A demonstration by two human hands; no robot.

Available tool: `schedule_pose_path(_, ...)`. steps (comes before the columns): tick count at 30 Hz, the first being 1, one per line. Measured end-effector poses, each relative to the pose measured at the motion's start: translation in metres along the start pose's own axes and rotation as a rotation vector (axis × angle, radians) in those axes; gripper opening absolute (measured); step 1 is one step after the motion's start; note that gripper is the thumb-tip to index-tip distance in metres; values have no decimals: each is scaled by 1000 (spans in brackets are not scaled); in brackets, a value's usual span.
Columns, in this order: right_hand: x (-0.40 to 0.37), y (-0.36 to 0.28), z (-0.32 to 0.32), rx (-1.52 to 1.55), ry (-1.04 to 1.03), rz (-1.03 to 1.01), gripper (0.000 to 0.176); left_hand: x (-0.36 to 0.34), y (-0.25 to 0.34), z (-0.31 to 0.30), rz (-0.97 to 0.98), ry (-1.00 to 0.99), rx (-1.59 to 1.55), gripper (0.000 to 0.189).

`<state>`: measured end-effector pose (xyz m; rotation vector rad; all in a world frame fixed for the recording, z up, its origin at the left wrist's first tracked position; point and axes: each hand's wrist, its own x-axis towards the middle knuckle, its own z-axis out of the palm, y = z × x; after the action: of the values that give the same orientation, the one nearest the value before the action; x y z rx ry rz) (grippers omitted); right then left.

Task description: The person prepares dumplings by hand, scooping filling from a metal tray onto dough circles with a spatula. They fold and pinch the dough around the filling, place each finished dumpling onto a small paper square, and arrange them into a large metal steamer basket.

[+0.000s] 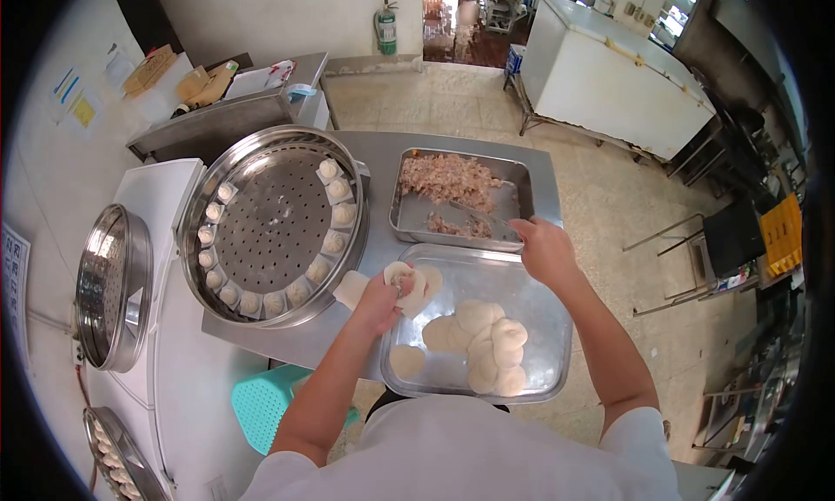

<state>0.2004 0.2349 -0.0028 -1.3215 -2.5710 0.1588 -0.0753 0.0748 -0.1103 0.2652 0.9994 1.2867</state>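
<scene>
My left hand (379, 304) is closed on a round dough wrapper (407, 283) with a little filling at its middle, above the left edge of the flat tray (560, 344). My right hand (544, 244) grips the handle of a metal spatula (494, 222), whose blade reaches into the deep pan (520, 177) of minced filling (448, 177). Overlapping dough wrappers (480, 340) lie on the flat tray, and one separate wrapper (407, 362) rests near its lower left. To the left, a round perforated steamer (270, 214) holds several pleated buns along its rim.
More steamers stand at the left, one empty (109, 288) and one with buns (113, 457). A turquoise stool (263, 410) is below the table edge. Beyond the table are a side table (217, 114), a fire extinguisher (386, 30), a white chest freezer (609, 66) and a black chair (732, 236).
</scene>
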Motion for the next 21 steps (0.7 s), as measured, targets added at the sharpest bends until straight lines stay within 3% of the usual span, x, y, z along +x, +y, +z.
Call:
schedule_pose_path(4, 46, 7, 26, -64, -124, -20, 32, -2, -6, -7, 8, 51, -17, 38)
schedule_pose_path(7, 77, -6, 31, -139, -349, 4, 26, -1, -8, -16, 14, 84, -7, 38)
schedule_pose_path(13, 112, -13, 65, -228, -455, -63, 18, 2, -4, -20, -28, 113, -85, 33)
schedule_pose_path(21, 125, -11, 70, -126, -564, -114, 18, 19, -7, -25, -62, 36, -65, 36)
